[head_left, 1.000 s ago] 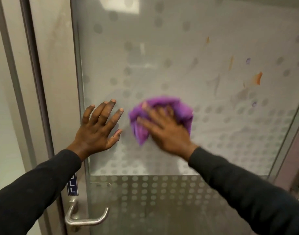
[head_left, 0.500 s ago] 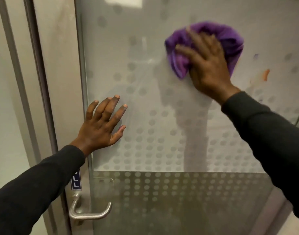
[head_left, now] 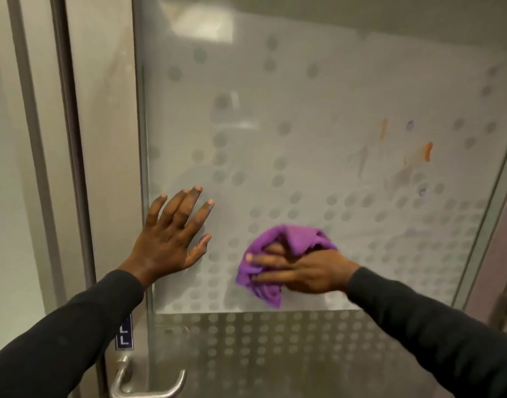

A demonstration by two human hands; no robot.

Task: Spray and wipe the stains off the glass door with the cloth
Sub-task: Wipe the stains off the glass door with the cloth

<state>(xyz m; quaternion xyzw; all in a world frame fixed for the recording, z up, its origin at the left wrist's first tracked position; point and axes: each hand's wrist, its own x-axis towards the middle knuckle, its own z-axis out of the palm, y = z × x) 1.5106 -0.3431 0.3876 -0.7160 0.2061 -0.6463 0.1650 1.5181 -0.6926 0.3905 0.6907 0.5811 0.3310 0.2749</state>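
A frosted glass door (head_left: 304, 116) with a dot pattern fills the view. My left hand (head_left: 171, 237) lies flat on the glass near its left edge, fingers spread. My right hand (head_left: 301, 271) presses a bunched purple cloth (head_left: 292, 239) against the lower middle of the pane, its fingers pointing left over the cloth. Orange stains (head_left: 426, 152) and a thinner orange streak (head_left: 383, 128) sit on the glass at the upper right, with small purple spots (head_left: 409, 125) near them. No spray bottle is in view.
A metal lever handle (head_left: 149, 383) sits at the bottom left on the door's stile, below a small blue label (head_left: 125, 337). The grey door frame (head_left: 74, 139) runs up the left side. Another metal frame edge (head_left: 493, 214) slants down the right side.
My right hand has swept the cloth from the upper middle of the glass down to the lower middle, after an earlier upward sweep. My left hand stays flat in the same place.
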